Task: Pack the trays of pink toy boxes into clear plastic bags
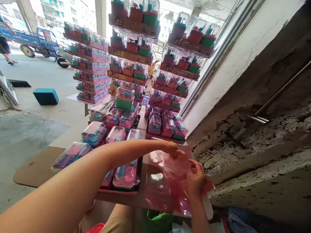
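Thin clear plastic film (167,168), pink-tinted in places, lies over the right side of the table in front of me. Whether it is a bag or loose sheets I cannot tell. My left hand (173,150) reaches across to its far edge, fingers curled and closed on the film. Close by on the right, my right hand (196,176) is closed too, thumb and fingers pinching the film's edge. Left of the film stands a tray of clear-lidded plastic boxes (126,173) with pink and blue pieces inside, partly hidden by my left forearm.
Tall stacks of cartons with lidded boxes (130,55) rise behind the table, with another stack (184,61) on the right. A single green-based box (124,98) sits on top of others. A rough wall (255,129) borders the right side. A blue block (46,96) lies on the floor.
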Available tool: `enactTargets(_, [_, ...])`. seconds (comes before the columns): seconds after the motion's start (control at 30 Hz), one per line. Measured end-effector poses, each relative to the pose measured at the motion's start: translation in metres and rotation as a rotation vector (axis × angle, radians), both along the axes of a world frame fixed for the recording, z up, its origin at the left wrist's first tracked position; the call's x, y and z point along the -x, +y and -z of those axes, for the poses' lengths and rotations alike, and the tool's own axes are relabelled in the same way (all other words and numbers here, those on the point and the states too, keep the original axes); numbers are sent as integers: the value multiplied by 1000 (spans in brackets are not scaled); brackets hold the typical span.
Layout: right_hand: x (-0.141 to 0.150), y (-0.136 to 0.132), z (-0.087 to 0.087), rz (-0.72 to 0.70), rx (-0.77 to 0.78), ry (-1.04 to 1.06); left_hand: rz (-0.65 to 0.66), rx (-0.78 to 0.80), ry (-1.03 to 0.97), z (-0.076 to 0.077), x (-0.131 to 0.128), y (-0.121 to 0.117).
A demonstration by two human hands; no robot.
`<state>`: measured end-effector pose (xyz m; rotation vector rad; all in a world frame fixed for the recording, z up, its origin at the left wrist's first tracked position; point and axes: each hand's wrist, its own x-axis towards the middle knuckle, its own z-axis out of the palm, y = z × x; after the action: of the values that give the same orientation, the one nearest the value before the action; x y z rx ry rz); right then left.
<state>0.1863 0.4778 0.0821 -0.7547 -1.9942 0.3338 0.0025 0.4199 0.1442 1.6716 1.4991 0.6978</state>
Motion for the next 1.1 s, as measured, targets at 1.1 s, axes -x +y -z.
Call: enactTargets(1.1, [38, -26, 45, 92, 102, -969, -546, -658, -671, -128, 46, -16])
